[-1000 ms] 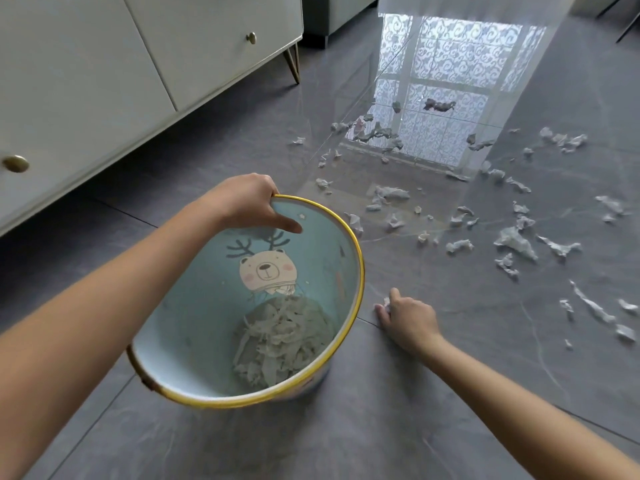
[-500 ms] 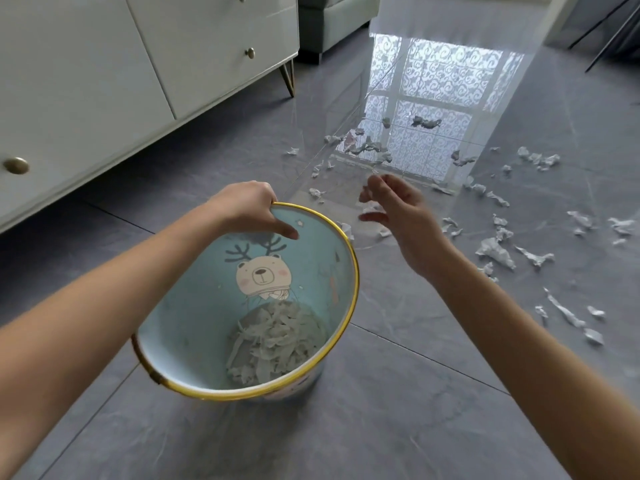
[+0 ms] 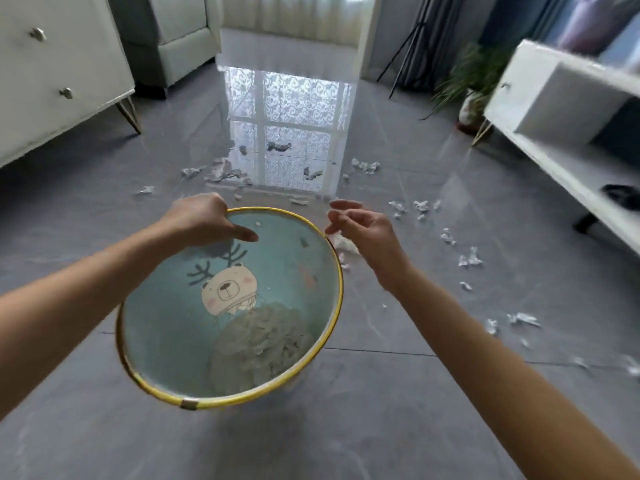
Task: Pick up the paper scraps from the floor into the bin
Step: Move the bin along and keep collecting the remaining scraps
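Observation:
A light-blue bin (image 3: 166,327) with a yellow rim and a bear-with-antlers picture inside is tilted toward me, and a heap of paper scraps (image 3: 263,344) lies in its bottom. My left hand (image 3: 199,220) grips the far rim, thumb inside. Just past the bin's right rim my right hand (image 3: 363,226) hovers with fingers spread and nothing in it. White paper scraps on the floor (image 3: 469,259) are scattered ahead and to the right; one crumpled piece (image 3: 343,242) lies right beside the rim under my right hand.
A white cabinet (image 3: 52,81) on thin legs stands at the left. At the right is a low white shelf unit (image 3: 568,140), with a potted plant (image 3: 471,84) behind it. An armchair (image 3: 176,39) and a tripod (image 3: 408,46) are at the back. The grey tiles mirror a bright window.
My right hand rose from the floor by the bin and moved to the bin's right rim, fingers now spread. The bin is tilted more toward me, and my view has lifted.

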`<action>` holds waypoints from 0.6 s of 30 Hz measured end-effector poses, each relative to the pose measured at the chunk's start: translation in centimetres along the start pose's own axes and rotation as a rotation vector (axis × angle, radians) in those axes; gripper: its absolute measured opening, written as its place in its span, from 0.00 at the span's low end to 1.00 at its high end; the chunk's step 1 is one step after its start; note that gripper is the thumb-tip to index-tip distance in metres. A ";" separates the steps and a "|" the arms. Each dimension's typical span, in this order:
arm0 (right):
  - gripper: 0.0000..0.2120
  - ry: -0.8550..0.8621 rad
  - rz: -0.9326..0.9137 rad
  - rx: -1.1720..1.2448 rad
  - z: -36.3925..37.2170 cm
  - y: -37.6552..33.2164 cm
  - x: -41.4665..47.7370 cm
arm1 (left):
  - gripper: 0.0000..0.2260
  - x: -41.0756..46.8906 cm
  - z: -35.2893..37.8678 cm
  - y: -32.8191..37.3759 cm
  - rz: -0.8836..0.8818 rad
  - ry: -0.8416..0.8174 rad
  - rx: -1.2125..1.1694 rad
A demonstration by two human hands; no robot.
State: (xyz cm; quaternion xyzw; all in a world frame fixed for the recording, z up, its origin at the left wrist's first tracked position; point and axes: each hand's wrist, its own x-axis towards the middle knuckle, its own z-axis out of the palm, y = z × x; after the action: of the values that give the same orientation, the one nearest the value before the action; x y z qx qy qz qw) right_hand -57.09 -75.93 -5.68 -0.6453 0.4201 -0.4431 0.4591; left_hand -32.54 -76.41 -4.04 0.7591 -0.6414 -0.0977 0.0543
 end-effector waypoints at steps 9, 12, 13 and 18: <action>0.19 0.454 0.534 -0.257 -16.8 13.7 -10.7 | 0.28 1.2 5.5 16.5 0.146 -0.074 -0.093; 0.32 0.450 0.701 -0.572 -21.7 18.0 -16.1 | 0.28 2.1 8.1 21.1 0.168 -0.091 -0.130; 0.36 0.412 0.742 -0.670 -23.0 19.4 -17.5 | 0.28 2.4 8.6 22.3 0.175 -0.095 -0.126; 0.32 0.153 0.826 -0.943 -25.7 25.6 -19.7 | 0.29 4.8 10.9 28.0 0.258 -0.078 -0.053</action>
State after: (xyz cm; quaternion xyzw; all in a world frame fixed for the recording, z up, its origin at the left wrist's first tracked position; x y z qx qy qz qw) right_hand -90.14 -68.67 -29.25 -0.5293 0.8163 -0.0414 0.2274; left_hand -61.17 -85.52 -9.27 0.6642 -0.7325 -0.1361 0.0614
